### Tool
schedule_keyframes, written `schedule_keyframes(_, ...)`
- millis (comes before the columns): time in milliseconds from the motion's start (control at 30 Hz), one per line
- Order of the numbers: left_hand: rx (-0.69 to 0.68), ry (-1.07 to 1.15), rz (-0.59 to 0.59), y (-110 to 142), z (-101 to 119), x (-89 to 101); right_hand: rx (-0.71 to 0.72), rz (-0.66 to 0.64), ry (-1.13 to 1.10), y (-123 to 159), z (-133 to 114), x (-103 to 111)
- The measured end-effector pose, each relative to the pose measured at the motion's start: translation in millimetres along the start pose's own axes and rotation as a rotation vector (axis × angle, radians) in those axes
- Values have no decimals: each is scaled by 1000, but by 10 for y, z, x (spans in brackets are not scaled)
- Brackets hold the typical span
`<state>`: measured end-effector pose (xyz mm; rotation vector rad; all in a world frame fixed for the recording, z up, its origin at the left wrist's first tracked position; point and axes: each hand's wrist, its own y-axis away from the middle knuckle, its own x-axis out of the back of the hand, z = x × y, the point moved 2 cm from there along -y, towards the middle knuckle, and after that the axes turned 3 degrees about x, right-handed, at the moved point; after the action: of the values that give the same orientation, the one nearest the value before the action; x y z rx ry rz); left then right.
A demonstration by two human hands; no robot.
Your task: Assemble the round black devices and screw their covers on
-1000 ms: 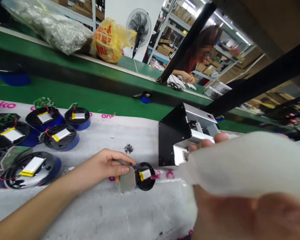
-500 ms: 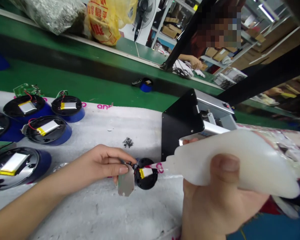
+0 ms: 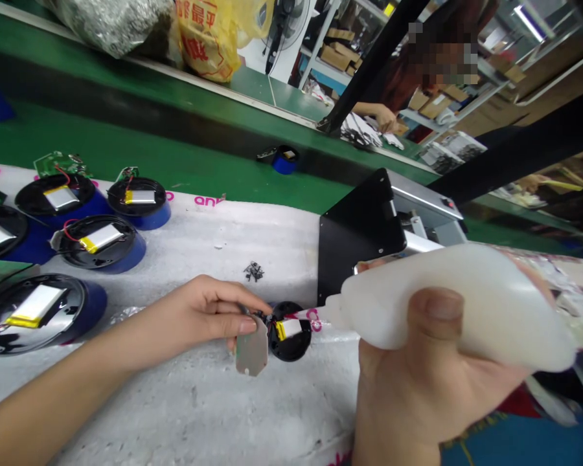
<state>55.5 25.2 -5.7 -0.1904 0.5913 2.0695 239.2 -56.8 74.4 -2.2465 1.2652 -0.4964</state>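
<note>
My left hand pinches a small circuit board by its upper edge, just left of a round black housing. Inside that housing lies a silver battery with yellow tape. Wires run between board and housing. My right hand is wrapped around a white squeeze bottle, held on its side with the thumb pressed on it. The bottle's narrow nozzle points left, its tip at or just above the battery; whether it touches, I cannot tell.
Several blue housings with batteries stand on the left. Small black screws lie in a pile on the white foam sheet. A black-sided machine stands behind the bottle. One blue housing sits on the green belt. A co-worker's hand is across the line.
The view has shifted slightly, moving the scene a little right and up. Both hands keep their holds on the board and the squeeze bottle. The bottle looks slightly rounder.
</note>
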Motion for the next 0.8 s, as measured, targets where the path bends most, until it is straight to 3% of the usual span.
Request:
schedule_keyframes(233, -1, -11, -1, -17, -5, 7, 9, -15, -69, -4, -17, -17)
schedule_keyframes(467, -6, -15, -19, -9, -11, 10, 37, 59, -158, -28, 11, -40)
schedule_keyframes(633, -3, -13, -8, -19, 1, 7, -44, 75, -160, -113, 52, 39)
schedule_keyframes(800, 5, 9, -11, -24, 2, 1, -228, 122, -417, -356, -80, 0)
